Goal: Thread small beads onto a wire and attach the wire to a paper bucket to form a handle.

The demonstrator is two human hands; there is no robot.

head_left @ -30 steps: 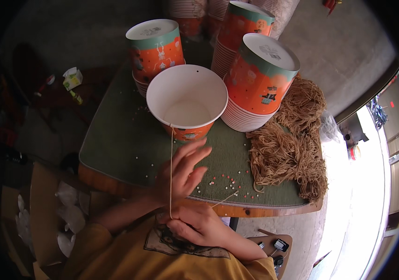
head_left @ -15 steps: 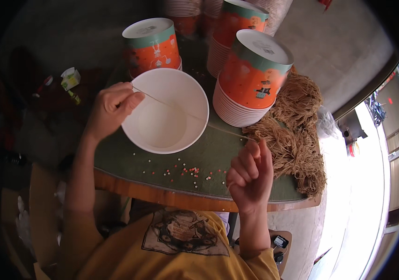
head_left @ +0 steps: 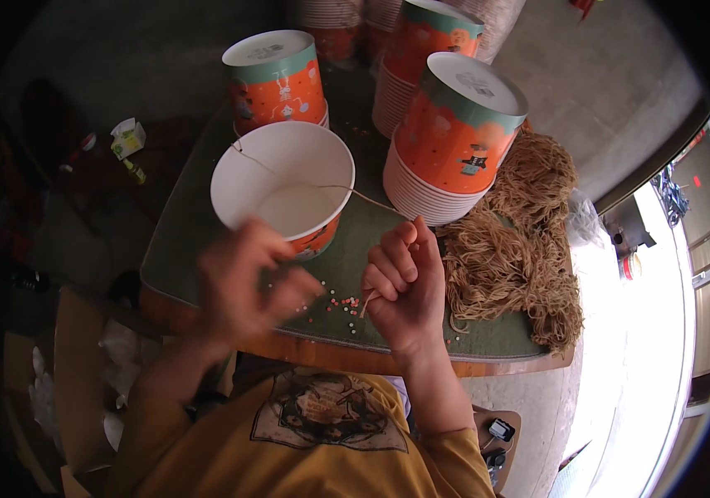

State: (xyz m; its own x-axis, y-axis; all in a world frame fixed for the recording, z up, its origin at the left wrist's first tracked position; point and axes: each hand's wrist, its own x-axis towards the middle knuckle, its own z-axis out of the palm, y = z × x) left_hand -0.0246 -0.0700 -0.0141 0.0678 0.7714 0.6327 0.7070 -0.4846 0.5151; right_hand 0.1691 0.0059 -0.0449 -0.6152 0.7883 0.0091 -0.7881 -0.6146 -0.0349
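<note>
A white-lined paper bucket (head_left: 230, 191) with an orange outside stands mouth up near the middle of the table. A thin beige string (head_left: 363, 196) passes through its wall at the left rim, crosses the mouth and runs over the right rim to my right hand (head_left: 409, 286). That hand is closed, thumb and forefinger pinching the string; a short tail hangs below the palm. My left hand (head_left: 247, 282) is in front of the bucket, blurred by motion, with thumb and forefinger apart and nothing visible between them.
Stacks of upside-down orange buckets (head_left: 454, 149) stand behind and right, another bucket stack (head_left: 276, 83) behind left. Brown string bundles (head_left: 504, 257) lie at the right. Small red and white beads (head_left: 342, 303) lie near the table's front edge (head_left: 355, 353). A cardboard box (head_left: 81, 365) sits lower left.
My left hand has let go of the string at the left rim and come down toward me. My right hand has moved left and up. The bucket has tipped so its front outside shows.
</note>
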